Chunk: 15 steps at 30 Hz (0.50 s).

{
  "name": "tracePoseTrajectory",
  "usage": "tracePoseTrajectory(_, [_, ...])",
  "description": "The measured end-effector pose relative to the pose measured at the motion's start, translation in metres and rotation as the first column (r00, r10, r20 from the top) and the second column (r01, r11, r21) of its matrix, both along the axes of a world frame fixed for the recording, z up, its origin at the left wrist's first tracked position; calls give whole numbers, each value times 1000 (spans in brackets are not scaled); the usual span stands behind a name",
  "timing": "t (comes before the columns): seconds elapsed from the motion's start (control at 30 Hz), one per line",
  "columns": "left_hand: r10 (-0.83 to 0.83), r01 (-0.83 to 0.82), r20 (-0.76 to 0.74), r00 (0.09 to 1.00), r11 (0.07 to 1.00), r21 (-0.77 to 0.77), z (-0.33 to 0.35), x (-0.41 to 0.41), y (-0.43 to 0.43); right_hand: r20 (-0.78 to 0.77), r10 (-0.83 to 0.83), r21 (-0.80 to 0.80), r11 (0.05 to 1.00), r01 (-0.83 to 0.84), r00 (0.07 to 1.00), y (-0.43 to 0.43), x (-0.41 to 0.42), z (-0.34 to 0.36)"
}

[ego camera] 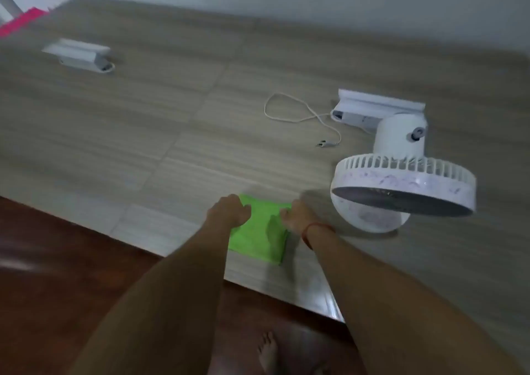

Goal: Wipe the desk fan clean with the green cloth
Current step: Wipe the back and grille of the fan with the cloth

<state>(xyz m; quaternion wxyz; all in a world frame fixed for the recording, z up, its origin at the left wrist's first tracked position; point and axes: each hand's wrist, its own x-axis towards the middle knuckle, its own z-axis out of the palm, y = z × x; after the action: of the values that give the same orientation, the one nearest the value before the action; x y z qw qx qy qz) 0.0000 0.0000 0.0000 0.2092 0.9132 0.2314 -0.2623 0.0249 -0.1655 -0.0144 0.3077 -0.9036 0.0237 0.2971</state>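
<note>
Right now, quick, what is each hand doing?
Left hand: closed, resting on the green cloth; grip cannot be told.
Right hand: on the cloth's right edge; too blurred to tell.

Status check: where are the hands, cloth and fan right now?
Left hand and right hand on green cloth, grip blurred. Desk fan untouched, alongside. Nothing between.

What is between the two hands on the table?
In the head view, the green cloth lies between the left hand and the right hand, both at its far edge.
</note>
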Motion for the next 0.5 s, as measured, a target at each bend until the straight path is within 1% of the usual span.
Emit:
tracePoseTrajectory(0.03, [13, -13, -18, 1000, 1000, -4, -6, -1, -1, -17, -42, -6, 999, 42, 999, 1, -2, -7])
tracePoseTrajectory(0.1, [65, -65, 6, 998, 998, -4, -22, -3, -1, -48, -186, 8, 982, 186, 981, 4, -7, -19])
tracePoseTrajectory(0.17, [108, -109, 47, 993, 994, 18, -32, -6, -3, -63, -348, 39, 936, 351, 935, 8, -10, -33])
tracePoseTrajectory(0.23, [194, -192, 95, 976, 981, -27, -40, -6, -4, -98, -462, 79, 879, 469, 882, 15, -12, -39])
tracePoseTrajectory(0.3, [268, -259, 96, 959, 961, -102, -47, -6, -7, -150, -462, 93, 874, 478, 874, 19, -13, -44])
tracePoseTrajectory(0.4, [216, -211, 74, 974, 975, -78, -51, -8, -12, -174, -402, 119, 898, 425, 899, 26, -16, -45])
tracePoseTrajectory(0.5, [193, -181, 161, 968, 980, -84, -41, -6, -16, -146, -391, 189, 891, 413, 909, 32, -14, -33])
